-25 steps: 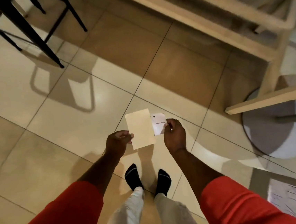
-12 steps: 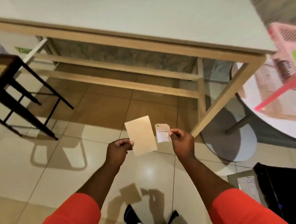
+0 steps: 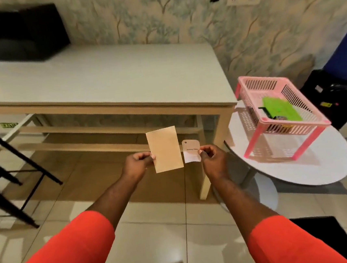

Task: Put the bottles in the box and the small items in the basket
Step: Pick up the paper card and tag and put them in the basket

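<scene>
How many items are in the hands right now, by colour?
Tan card, in left hand: 1
White tag, in right hand: 1
Total: 2

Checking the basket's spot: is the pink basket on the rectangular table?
No, the pink basket stands on the round white table, beside the rectangular table.
</scene>
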{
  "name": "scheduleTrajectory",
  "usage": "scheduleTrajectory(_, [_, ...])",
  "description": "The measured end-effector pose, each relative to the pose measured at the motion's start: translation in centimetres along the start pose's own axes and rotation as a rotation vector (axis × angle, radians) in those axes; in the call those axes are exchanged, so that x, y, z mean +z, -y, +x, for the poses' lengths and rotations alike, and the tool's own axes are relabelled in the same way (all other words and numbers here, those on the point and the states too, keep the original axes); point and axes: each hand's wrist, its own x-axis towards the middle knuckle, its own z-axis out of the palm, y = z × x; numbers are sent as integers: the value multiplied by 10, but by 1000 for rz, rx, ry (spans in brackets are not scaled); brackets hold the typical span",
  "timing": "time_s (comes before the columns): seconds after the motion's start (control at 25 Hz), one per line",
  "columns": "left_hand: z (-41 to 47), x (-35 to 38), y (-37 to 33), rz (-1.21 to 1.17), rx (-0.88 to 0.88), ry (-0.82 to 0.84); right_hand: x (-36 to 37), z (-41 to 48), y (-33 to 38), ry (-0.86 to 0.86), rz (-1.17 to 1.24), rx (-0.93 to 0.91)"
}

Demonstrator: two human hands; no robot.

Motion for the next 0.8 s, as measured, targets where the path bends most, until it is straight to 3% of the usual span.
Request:
scheduleTrajectory(0.4, [44, 164, -164, -37, 257, 104, -163, 144, 72, -280, -46, -263])
scheduleTrajectory(0.8, [193, 305, -225, 19, 352, 302, -222, 307, 36, -448, -84, -199])
